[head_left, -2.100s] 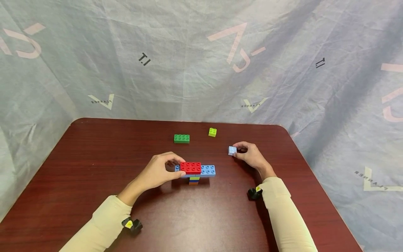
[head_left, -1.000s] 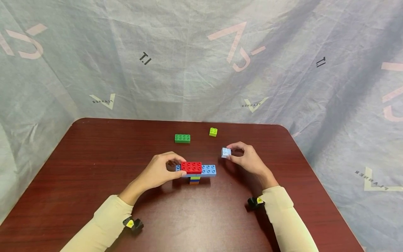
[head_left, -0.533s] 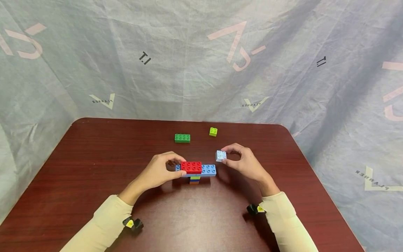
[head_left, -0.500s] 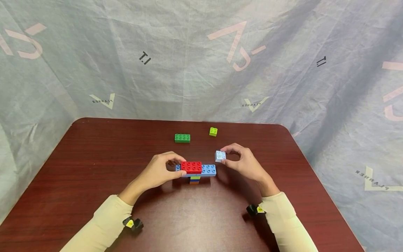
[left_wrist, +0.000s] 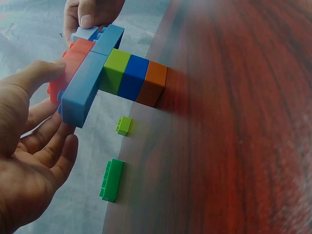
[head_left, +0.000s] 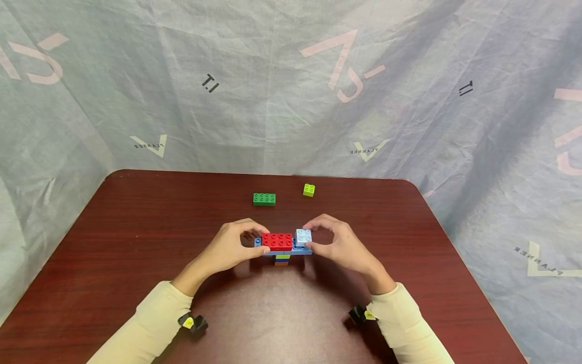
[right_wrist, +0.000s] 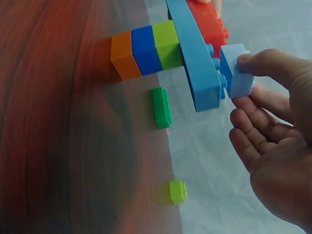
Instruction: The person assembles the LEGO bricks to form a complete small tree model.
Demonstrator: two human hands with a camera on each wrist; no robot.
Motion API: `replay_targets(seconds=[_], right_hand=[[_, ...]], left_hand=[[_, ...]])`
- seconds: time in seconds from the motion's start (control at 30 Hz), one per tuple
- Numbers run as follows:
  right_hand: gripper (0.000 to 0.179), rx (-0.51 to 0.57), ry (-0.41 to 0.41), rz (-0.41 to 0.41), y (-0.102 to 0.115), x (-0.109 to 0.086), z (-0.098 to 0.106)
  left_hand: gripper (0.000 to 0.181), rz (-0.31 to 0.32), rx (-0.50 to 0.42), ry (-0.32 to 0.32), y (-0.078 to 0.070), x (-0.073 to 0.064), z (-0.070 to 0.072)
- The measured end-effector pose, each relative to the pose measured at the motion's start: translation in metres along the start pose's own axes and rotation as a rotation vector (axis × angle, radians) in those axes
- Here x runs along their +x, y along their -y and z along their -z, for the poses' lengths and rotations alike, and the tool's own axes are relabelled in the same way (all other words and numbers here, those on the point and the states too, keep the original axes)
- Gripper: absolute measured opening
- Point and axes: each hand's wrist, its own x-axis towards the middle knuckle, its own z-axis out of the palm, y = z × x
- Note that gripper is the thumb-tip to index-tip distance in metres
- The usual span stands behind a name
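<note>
A toy-brick build stands mid-table: orange (right_wrist: 123, 57), dark blue (right_wrist: 146, 48) and lime (right_wrist: 166, 45) bricks stacked as a column, with long blue bricks (right_wrist: 197, 68) laid across its top. On these sits a red brick (head_left: 277, 241), left of their right end. My left hand (head_left: 232, 245) pinches the red brick between thumb and fingers. My right hand (head_left: 338, 246) pinches a pale blue square brick (right_wrist: 236, 70) by its sides. That brick is just over the studs at the right end of the blue bricks, with studs still showing beneath it in the right wrist view.
A green brick (head_left: 264, 199) and a small lime brick (head_left: 308, 190) lie farther back on the dark red-brown table (head_left: 182, 202). A grey printed cloth (head_left: 254, 101) hangs behind the table's far edge.
My right hand has carried the pale blue brick leftward and toward me, from beside the build to over its right end. My left hand has stayed on the red brick.
</note>
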Motion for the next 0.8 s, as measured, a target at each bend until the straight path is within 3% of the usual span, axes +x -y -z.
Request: replay_targets(seconds=[0.23,0.8], right_hand=[[0.035,-0.005,0.022,0.035,0.0035,0.0003,-0.0068],[0.032,-0.014,0.044,0.028,0.0031,0.0018,-0.0098]], left_hand=[[0.034,0.000,-0.009,0.004,-0.0001,0.0000,-0.0005],[0.034,-0.004,-0.022,-0.012,0.0011,-0.0002,-0.0018]])
